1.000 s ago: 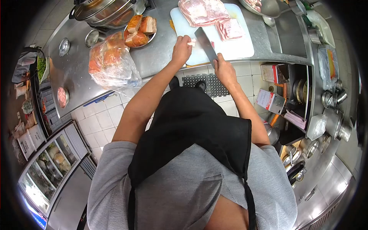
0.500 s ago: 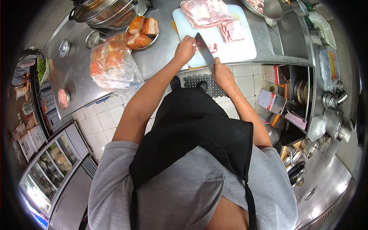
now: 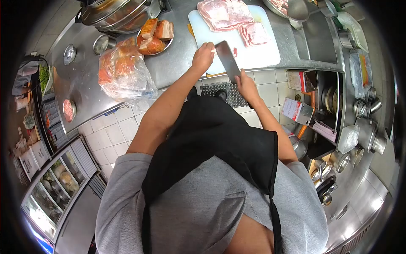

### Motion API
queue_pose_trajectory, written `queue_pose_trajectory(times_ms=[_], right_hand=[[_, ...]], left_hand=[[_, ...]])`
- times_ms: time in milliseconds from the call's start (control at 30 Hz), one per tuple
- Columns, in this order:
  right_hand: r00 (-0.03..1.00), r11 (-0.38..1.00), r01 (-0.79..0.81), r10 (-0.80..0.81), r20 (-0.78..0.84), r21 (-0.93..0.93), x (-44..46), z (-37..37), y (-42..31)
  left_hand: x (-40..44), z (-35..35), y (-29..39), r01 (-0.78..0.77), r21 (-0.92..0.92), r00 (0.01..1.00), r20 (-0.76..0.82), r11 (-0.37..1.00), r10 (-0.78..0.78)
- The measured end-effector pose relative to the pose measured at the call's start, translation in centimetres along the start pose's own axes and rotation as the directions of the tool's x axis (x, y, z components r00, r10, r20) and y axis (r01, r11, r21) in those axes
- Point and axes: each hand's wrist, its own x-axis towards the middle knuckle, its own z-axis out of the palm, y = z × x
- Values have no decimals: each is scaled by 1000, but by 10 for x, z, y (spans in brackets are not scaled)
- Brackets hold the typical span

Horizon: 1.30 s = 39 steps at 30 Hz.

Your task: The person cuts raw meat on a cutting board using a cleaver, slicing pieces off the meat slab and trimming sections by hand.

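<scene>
My right hand (image 3: 246,84) is wrapped round the handle of a broad cleaver (image 3: 228,59), whose blade lies over the front left part of a white cutting board (image 3: 258,57). Close to the blade's left side, my left hand (image 3: 203,58) has its fingers closed on a small pale piece of meat, mostly hidden. A small red bit of meat (image 3: 235,52) shows just right of the blade. Farther back on the board are a large slab of raw meat (image 3: 225,15) and a smaller slab (image 3: 253,34).
Left of the board stand a plate of browned meat chunks (image 3: 152,43) and a plastic bag of meat (image 3: 124,72). A large steel pot (image 3: 116,15) is at the back left, small metal bowls (image 3: 70,53) farther left. A bowl of meat pieces (image 3: 294,12) and a sink (image 3: 323,40) are right.
The cleaver has shifted slightly and its blade now shows more of its flat side. My left hand has moved down a little from where it was a second ago.
</scene>
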Motion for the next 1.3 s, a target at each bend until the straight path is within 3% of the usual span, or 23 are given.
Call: queue_pose_trajectory(times_ms=[100, 167, 267, 367, 533, 633, 733, 833, 967, 1067, 1167, 1233, 1300], right_hand=[[993, 996, -87, 85, 82, 10, 10, -16, 3], [998, 996, -57, 58, 13, -68, 13, -19, -20], [998, 996, -62, 64, 20, -68, 16, -34, -54], [993, 991, -44, 58, 106, -130, 13, -42, -68], [981, 977, -38, 76, 180, -210, 7, -46, -66], [991, 996, -13, 25, 132, -91, 12, -22, -46], [998, 996, -30, 35, 61, -85, 53, 21, -46], [997, 997, -51, 54, 60, -59, 72, 19, -64], [1000, 997, -13, 14, -8, 76, 22, 23, -15], [994, 994, -109, 109, -3, 29, -2, 2, 10], [976, 938, -219, 209, 65, 267, 6, -20, 2], [977, 951, -212, 202, 69, 225, 8, -25, -2], [988, 975, -155, 150, 41, 161, 6, -23, -5]], left_hand=[[-2, -4, -4, 15, -41, 999, 47, 999, -14], [2, -3, -15, -13, -59, 995, 96, 998, 19], [4, -6, -15, 27, -191, 996, -74, 981, -42], [12, -11, -22, -36, -47, 999, 18, 998, 36], [12, -3, -23, -21, 24, 1000, -3, 999, 21], [16, -2, -24, -56, 64, 998, 24, 996, 54], [15, -7, -17, -113, 92, 992, 75, 989, 106], [12, -10, -20, -151, 62, 985, 88, 987, 145], [11, 4, -19, -26, 50, 1000, -9, 998, 27], [4, 3, -14, 42, 10, 999, -9, 999, -42], [2, 4, -12, 14, 8, 1000, 2, 1000, -14], [3, 4, -10, -28, -54, 999, -28, 998, 26], [2, 0, -7, -35, 34, 996, 83, 999, 32]])
